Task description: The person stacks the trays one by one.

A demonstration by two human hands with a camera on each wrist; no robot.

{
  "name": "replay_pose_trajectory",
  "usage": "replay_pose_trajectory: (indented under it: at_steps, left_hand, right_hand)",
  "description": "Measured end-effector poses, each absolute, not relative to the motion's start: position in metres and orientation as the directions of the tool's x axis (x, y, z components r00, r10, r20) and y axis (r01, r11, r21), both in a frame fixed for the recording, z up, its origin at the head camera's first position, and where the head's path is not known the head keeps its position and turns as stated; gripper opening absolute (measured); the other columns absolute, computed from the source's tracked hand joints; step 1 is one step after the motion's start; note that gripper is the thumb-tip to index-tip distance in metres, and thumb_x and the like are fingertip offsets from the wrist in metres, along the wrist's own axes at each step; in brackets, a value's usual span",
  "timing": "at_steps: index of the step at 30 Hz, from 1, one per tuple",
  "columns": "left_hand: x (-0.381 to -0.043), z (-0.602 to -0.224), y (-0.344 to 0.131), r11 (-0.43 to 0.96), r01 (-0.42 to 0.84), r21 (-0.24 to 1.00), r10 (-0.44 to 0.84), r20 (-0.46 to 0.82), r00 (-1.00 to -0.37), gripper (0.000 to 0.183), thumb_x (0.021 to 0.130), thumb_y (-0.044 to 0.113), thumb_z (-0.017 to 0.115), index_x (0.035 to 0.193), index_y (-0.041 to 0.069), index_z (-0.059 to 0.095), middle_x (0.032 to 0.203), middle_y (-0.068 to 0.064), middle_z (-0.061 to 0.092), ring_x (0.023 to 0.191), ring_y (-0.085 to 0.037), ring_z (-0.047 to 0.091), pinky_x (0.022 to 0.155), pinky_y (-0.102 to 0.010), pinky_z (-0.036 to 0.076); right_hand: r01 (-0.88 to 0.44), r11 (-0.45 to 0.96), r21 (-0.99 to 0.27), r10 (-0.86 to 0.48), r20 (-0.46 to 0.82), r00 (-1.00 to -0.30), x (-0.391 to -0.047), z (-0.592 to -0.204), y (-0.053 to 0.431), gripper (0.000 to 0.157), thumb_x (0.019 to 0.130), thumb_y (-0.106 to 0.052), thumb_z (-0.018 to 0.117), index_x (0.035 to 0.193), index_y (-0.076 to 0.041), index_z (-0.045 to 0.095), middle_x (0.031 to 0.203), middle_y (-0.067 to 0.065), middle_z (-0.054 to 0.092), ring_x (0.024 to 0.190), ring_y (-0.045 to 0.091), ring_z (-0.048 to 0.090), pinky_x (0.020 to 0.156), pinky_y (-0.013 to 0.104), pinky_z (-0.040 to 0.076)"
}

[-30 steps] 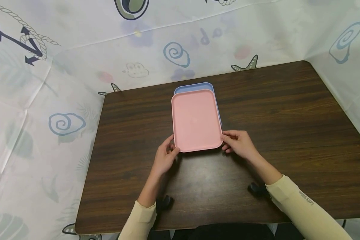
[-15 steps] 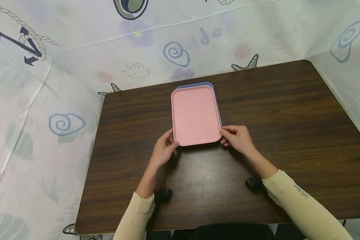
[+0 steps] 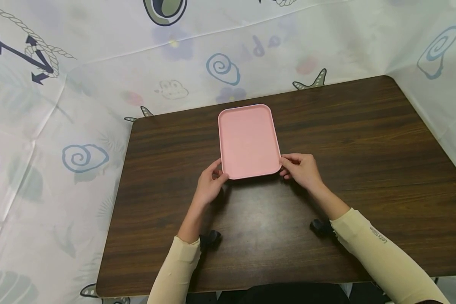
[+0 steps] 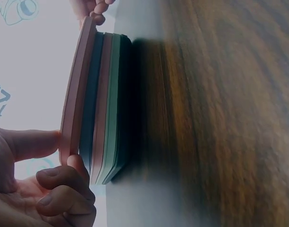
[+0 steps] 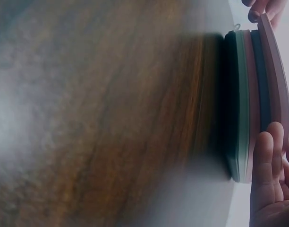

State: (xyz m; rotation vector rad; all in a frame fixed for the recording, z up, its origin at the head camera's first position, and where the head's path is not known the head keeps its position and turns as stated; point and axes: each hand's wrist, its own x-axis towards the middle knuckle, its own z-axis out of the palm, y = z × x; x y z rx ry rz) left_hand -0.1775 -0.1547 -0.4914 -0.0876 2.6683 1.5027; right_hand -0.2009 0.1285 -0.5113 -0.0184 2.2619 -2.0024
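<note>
A pink tray [image 3: 249, 141] lies on top of a stack on the table, covering what is under it in the head view except a sliver of blue at the far edge. My left hand [image 3: 209, 183] pinches its near left corner between thumb and fingers. At the near right corner my right hand [image 3: 302, 172] grips the rim the same way. From the left wrist view, a blue tray [image 4: 91, 99], a second pink tray [image 4: 103, 101] and a pale green tray [image 4: 114, 104] show beneath. Whether the dark band below the green is another tray or shadow, I cannot tell.
The dark wood-grain table [image 3: 349, 160] extends on both sides of the stack. A white patterned cloth [image 3: 110, 55] hangs behind and beside it. Black wrist-camera mounts [image 3: 210, 238] sit under both forearms.
Both hands have pushed the top pink tray away from the body, toward the far edge. The blue tray, visible behind and to the right earlier, is now almost fully covered.
</note>
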Motion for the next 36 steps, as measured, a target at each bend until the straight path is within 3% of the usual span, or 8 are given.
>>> replay_pose_trajectory:
  at_steps: [14,28,36]
  left_hand:
    - [-0.191,-0.493,-0.152,0.524,-0.104,0.845,-0.046,-0.094,-0.995,0.054,0.085,0.013,0.062,0.138,0.016,0.052,0.089,-0.003,0.055,0.054,-0.010,0.042,0.054,-0.027,0.036]
    - [-0.197,-0.490,-0.148,0.560,-0.083,0.824,-0.036,-0.076,-0.996,0.056,0.085,0.011,0.060,0.140,0.013,0.049,0.087,-0.004,0.053,0.050,-0.009,0.039,0.049,-0.025,0.034]
    - [-0.198,-0.492,-0.147,0.583,-0.088,0.808,-0.048,-0.073,-0.996,0.057,0.085,0.011,0.059,0.142,0.012,0.048,0.091,-0.003,0.050,0.058,-0.011,0.039,0.055,-0.027,0.034]
  right_hand:
    - [0.049,0.160,-0.986,-0.070,-0.060,-0.996,-0.213,-0.510,0.126,0.033,0.092,-0.015,0.064,0.113,0.009,0.065,0.085,0.026,0.068,0.058,0.013,0.067,0.056,0.032,0.055]
    - [0.060,0.187,-0.981,-0.042,-0.069,-0.997,-0.220,-0.511,0.126,0.031,0.092,-0.016,0.063,0.112,0.008,0.066,0.083,0.025,0.068,0.058,0.015,0.068,0.055,0.031,0.055]
    - [0.046,0.214,-0.976,-0.029,-0.053,-0.998,-0.221,-0.511,0.125,0.029,0.092,-0.015,0.063,0.109,0.008,0.068,0.078,0.020,0.069,0.055,0.013,0.066,0.053,0.030,0.055]
